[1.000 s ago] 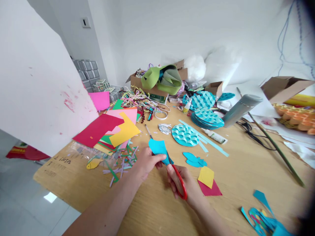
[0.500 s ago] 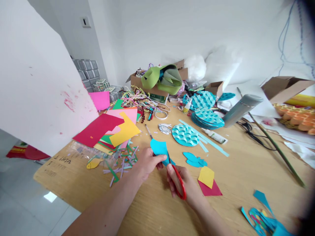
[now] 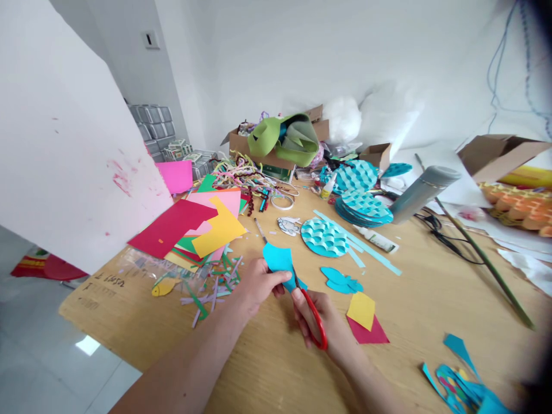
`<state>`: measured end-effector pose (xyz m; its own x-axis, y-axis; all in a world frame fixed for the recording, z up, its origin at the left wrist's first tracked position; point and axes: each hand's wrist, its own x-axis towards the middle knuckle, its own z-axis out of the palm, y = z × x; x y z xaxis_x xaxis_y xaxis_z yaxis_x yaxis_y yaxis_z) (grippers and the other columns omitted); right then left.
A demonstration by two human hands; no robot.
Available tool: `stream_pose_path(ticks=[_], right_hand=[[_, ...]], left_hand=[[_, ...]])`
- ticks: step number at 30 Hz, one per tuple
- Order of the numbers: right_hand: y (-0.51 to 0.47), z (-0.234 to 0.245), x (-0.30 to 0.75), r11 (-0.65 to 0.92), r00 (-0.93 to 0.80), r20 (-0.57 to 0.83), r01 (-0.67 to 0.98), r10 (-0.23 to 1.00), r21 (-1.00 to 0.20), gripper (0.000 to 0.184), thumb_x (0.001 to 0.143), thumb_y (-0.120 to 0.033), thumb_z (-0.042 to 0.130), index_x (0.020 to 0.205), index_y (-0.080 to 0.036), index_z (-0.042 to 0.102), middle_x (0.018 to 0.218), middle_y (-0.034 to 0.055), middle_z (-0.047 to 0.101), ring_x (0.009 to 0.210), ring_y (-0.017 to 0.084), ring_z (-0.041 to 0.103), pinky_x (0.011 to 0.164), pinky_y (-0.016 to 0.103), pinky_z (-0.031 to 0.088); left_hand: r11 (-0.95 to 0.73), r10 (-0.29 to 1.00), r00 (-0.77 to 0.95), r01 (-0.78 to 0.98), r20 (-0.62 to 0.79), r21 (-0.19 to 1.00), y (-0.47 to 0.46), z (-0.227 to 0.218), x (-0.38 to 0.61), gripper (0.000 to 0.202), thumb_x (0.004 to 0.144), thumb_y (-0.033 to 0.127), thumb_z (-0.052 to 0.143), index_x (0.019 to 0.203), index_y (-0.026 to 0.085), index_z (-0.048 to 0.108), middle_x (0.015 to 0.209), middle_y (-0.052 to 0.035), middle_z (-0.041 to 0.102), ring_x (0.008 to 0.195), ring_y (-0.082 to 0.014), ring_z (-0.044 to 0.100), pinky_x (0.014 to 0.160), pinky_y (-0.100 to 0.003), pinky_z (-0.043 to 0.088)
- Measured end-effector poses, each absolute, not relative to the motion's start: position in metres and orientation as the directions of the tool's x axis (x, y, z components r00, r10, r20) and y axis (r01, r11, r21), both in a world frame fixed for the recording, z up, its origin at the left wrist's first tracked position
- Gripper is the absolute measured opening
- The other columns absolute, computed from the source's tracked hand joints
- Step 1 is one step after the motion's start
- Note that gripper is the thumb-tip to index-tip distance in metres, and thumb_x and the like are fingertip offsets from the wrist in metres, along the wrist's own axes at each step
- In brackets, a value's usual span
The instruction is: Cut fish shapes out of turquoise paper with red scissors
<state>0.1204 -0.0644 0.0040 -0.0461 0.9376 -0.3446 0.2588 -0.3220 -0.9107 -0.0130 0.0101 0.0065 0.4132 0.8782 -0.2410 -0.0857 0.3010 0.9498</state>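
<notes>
My left hand [image 3: 261, 286] pinches a piece of blue paper [image 3: 277, 257], thumb on top, above the table. In my right hand [image 3: 311, 316] is a pair of red-handled scissors [image 3: 317, 322], its blades at the right edge of that paper. A blue paper cutout [image 3: 340, 280] lies just beyond, to the right. Nearer me, a yellow paper piece [image 3: 361, 310] overlaps a dark red one [image 3: 368, 334]. Behind the hands are a white cutout with drawn lines [image 3: 288, 226] and a blue disc with wavy paper strips [image 3: 325, 237].
Coloured paper sheets [image 3: 172, 227] and thin scraps [image 3: 215, 287] cover the left side. A glue bottle [image 3: 377, 238], a stack of blue discs [image 3: 364, 210], a grey flask [image 3: 425, 190] and a long stick [image 3: 483, 253] lie right. Blue offcuts [image 3: 466, 379] sit near right.
Both hands stay nearly in place with the paper and scissors. The scissors and right hand shift very slightly; nothing else visibly moves.
</notes>
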Motion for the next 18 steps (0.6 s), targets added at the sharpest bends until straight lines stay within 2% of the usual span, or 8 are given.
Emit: stream_pose_path(ticks=[7,13,18], right_hand=[[-0.0644,0.0037,0.1206,-0.359,-0.013,-0.379,0.294,0.925,-0.886,0.060,0.080,-0.078,0.042,0.061,-0.021,0.044,0.036,-0.0063,0.046,0.028,0.008,0.041,0.033,0.019,0.026],[-0.0659,0.0086,0.1176,-0.320,-0.023,-0.339,0.271,0.941,-0.908,0.058,0.081,-0.077,0.041,0.061,-0.022,0.044,0.037,-0.0062,0.046,0.030,0.009,0.042,0.034,0.020,0.027],[-0.0656,0.0081,0.1181,-0.290,-0.042,-0.318,0.306,0.947,-0.907,0.062,0.082,-0.078,0.038,0.060,-0.020,0.047,0.038,-0.0039,0.049,0.032,0.008,0.042,0.037,0.020,0.030]], left_hand=[[0.324,0.883,0.388,-0.094,-0.265,0.942,0.0090,0.0066,-0.0131,0.023,0.060,0.034,0.071,0.059,0.015,0.058,0.055,0.0002,0.057,0.048,-0.0105,0.050,0.051,-0.024,0.040],[0.350,0.884,0.367,-0.108,-0.290,0.930,0.0100,0.0053,-0.0132,0.025,0.060,0.036,0.072,0.063,0.015,0.061,0.060,-0.0017,0.061,0.055,-0.0125,0.055,0.056,-0.026,0.042],[0.343,0.876,0.391,-0.088,-0.284,0.935,0.0091,0.0029,-0.0118,0.024,0.060,0.034,0.072,0.060,0.015,0.058,0.056,0.0003,0.057,0.049,-0.0104,0.050,0.052,-0.024,0.040]])
